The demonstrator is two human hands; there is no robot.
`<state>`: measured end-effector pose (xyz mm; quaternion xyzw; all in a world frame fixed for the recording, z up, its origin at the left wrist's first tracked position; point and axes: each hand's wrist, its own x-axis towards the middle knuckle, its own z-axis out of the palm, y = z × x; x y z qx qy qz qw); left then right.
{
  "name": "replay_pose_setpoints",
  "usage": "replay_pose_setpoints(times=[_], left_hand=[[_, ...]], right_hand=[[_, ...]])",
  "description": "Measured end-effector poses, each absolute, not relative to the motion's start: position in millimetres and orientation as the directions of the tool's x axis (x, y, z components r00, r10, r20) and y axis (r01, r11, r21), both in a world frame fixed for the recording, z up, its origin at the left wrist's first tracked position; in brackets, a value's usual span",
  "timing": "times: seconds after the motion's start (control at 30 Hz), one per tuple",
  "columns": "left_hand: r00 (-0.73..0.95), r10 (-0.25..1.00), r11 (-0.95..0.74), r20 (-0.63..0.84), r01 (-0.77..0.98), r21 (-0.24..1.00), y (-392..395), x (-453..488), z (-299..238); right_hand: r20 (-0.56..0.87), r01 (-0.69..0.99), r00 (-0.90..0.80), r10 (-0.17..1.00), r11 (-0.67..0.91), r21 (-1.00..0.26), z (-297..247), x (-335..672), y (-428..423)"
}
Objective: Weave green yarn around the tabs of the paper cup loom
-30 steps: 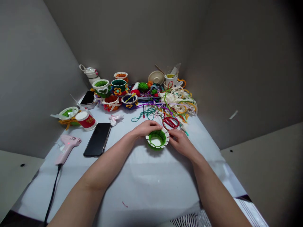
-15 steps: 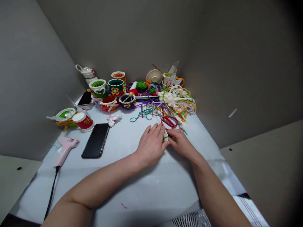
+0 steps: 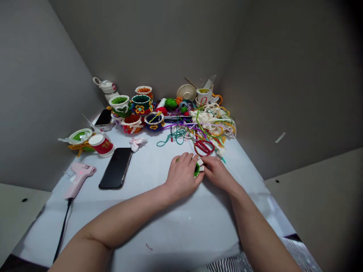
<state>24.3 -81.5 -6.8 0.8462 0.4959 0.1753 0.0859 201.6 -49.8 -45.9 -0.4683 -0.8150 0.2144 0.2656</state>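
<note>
A small paper cup with white slit tabs and green yarn [image 3: 196, 170] lies between my hands, mostly hidden by them. My left hand [image 3: 183, 172] is draped over its left side with the fingers curled round it. At its right edge, my right hand [image 3: 215, 169] has its fingers closed against the white tabs; the fingertips are partly hidden. Just beyond the hands lie red-handled scissors [image 3: 204, 147]. A tangle of dark green yarn [image 3: 179, 136] sits behind and to the left of them.
Yarn-covered cups [image 3: 141, 105] stand in a cluster at the back, beside a heap of cream yarn [image 3: 214, 119]. On the left are a black phone [image 3: 115, 169], a red and white paper cup [image 3: 101, 145] and a pink glue gun [image 3: 78, 181] with a cord.
My left fingers have shifted slightly, and more of the cup's white tabs and green inside shows between the hands. The whole view has moved a little.
</note>
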Motion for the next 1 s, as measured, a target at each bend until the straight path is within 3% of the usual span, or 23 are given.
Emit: replay_pose_setpoints(times=[0.27, 0.4, 0.53, 0.6, 0.7, 0.83, 1.0], left_hand=[[0.439, 0.878, -0.478, 0.188, 0.802, 0.357, -83, 23, -5], [0.521, 0.848, -0.493, 0.097, 0.708, 0.507, -74, 7, 19], [0.416, 0.901, -0.381, 0.123, 0.623, 0.683, -41, -13, 42], [0.436, 0.900, -0.260, -0.014, 0.561, 0.786, -18, -18, 41], [0.630, 0.748, -0.129, -0.209, 0.447, 0.885, 12, -17, 28], [0.729, 0.650, -0.205, -0.214, 0.440, 0.874, 28, -6, 11], [0.698, 0.671, -0.191, -0.251, 0.489, 0.851, 24, -6, 12]], right_hand=[[0.252, 0.628, -0.422, 0.871, 0.481, -0.612, -43, 200, -49], [0.255, 0.626, -0.418, 0.872, 0.480, -0.615, -40, 200, -50], [0.267, 0.623, -0.428, 0.863, 0.496, -0.605, -39, 199, -51], [0.264, 0.621, -0.435, 0.861, 0.499, -0.605, -38, 199, -51], [0.265, 0.627, -0.439, 0.859, 0.504, -0.595, -38, 199, -50], [0.258, 0.634, -0.436, 0.862, 0.497, -0.592, -37, 201, -49], [0.281, 0.630, -0.375, 0.883, 0.466, -0.622, -35, 207, -50]])
